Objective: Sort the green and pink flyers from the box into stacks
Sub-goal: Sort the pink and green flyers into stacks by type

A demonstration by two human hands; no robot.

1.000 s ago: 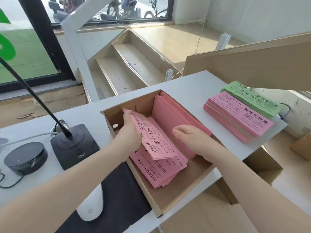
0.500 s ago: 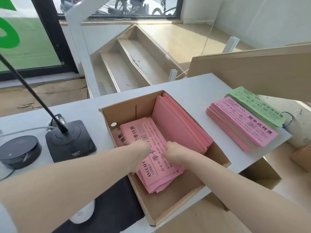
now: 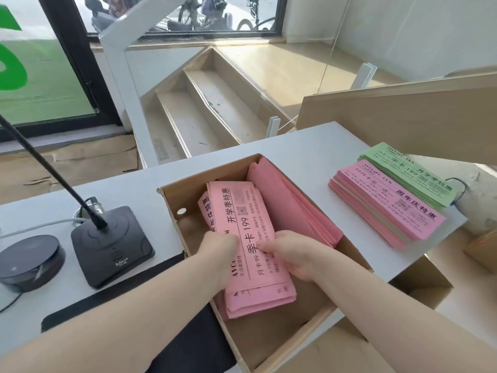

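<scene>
Both hands work inside the box at the counter's near edge: the left hand and right hand each curl around the sides of a bundle of pink flyers, thumbs on its printed top sheet. More pink sheets lean on edge against the box's right wall. Farther right on the counter, well apart from the box, lie the sorted stacks: a pink stack in front, a green stack just behind it. The bundle is loose and fanned at its lower end; lifted unevenly, sheets could slide out and scatter. The pink stack sits near the counter's edge, so a careless drop there could push flyers off.
</scene>
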